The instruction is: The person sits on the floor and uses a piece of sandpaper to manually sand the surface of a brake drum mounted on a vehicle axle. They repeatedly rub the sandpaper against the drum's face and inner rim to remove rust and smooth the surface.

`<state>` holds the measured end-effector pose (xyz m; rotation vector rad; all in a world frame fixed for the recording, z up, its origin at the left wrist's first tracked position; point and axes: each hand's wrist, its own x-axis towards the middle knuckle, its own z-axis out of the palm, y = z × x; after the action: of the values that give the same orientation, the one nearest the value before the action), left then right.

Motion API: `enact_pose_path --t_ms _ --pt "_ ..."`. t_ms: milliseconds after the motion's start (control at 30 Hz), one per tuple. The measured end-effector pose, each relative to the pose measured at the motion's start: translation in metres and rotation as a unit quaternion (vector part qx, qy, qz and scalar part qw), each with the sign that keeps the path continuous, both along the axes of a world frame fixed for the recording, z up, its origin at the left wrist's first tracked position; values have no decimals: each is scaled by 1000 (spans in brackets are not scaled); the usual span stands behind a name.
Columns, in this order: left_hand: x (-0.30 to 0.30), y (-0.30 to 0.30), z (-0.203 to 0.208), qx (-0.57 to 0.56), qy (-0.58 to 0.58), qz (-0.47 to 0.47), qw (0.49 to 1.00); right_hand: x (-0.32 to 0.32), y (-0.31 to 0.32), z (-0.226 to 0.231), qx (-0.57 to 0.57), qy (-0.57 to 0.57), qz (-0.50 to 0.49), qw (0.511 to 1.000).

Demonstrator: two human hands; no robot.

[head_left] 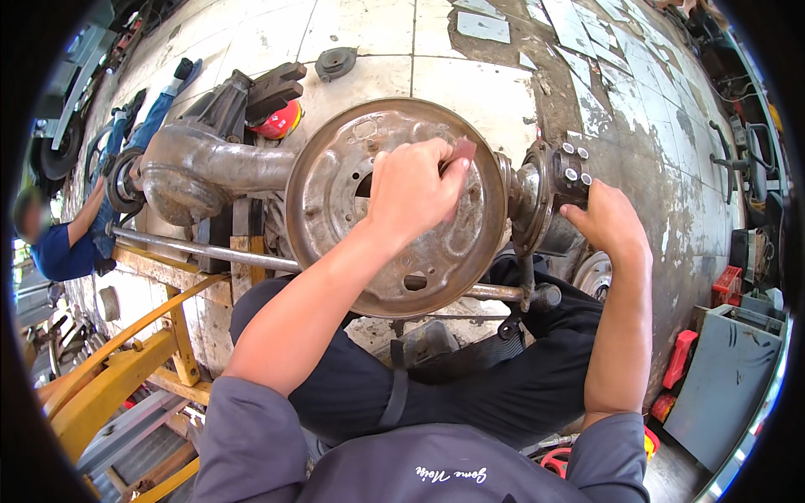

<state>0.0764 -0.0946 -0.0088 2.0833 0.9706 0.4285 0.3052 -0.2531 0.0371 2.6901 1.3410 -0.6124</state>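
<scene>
A round, rust-stained brake backing plate [327, 210] faces me in the middle, fixed to a heavy axle [251, 168]. My left hand [412, 186] is over the plate's face, its fingers closed on a folded piece of reddish-brown sandpaper [464, 150]. Part of the sandpaper is hidden behind the fingers. To the plate's right, my right hand [610, 220] grips the side of the steering knuckle [537, 197], near several bright stud ends [575, 163]. Its fingertips are partly hidden behind the metal. A steel tie rod [210, 249] runs below the axle.
A yellow metal frame [113, 377] stands at the lower left. Beyond it, a co-worker in blue [71, 247] reaches to the axle's far end. A red tin [278, 121] and a round metal part [335, 64] lie behind the axle. At right stands a grey metal cabinet [725, 386].
</scene>
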Motion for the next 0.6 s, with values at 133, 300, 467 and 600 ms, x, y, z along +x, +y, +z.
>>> enact_pose_path --t_ms 133,300,467,600 --pt "12 -12 -23 44 -20 19 999 -4 0 2 6 -11 -4 1000" --pt "2 -27 -29 65 9 19 998 -4 1 3 -7 -16 -9 1000" --pt "-11 -36 -26 120 -14 21 992 -2 0 3 -3 -11 -11 1000" --pt "1 -10 -24 39 6 63 997 -2 1 2 -1 -3 -10 1000"
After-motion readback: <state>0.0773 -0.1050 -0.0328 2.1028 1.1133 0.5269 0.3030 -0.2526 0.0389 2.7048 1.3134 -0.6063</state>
